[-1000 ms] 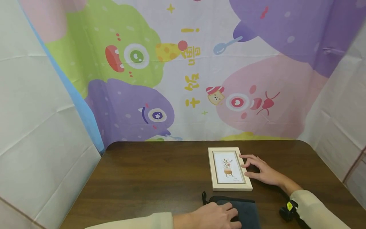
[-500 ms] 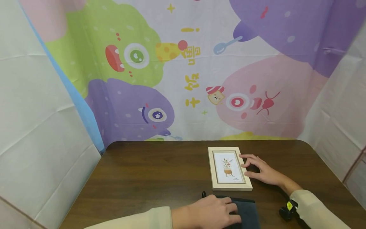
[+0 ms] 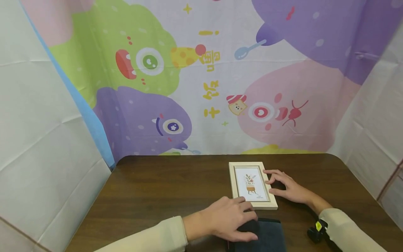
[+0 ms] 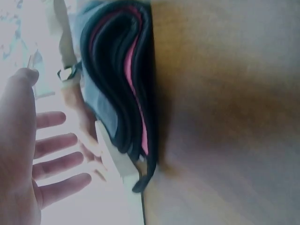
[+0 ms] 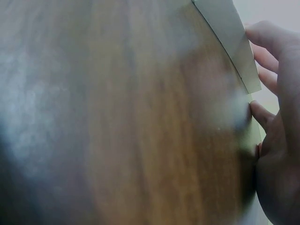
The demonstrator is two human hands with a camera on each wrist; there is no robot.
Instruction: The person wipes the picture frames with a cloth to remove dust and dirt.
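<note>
A cream picture frame (image 3: 231, 175) with a flower-pot print lies flat on the table. My right hand (image 3: 292, 189) rests at its right edge, fingertips and thumb touching the side; the right wrist view shows them along the frame (image 5: 229, 37). My left hand (image 3: 228, 218) is over the frame's near edge and a dark blue folded fabric piece (image 3: 272, 236). A dark rounded shape shows between its thumb and fingers. In the left wrist view, the left fingers are spread and hold nothing; the fabric (image 4: 105, 110) shows black edging, a pink inner strip and a small loop.
The brown wooden table (image 3: 163, 189) extends to the left and behind the frame. A cartoon-printed cloth (image 3: 217, 136) hangs along the table's far edge, with pale sheets (image 3: 47, 140) at the sides. A black device (image 3: 316, 234) is beside the right sleeve.
My left hand has moved forward from the fabric's top toward the frame's near edge, its thumb spreading away from the fingers. The right hand and the frame look unmoved.
</note>
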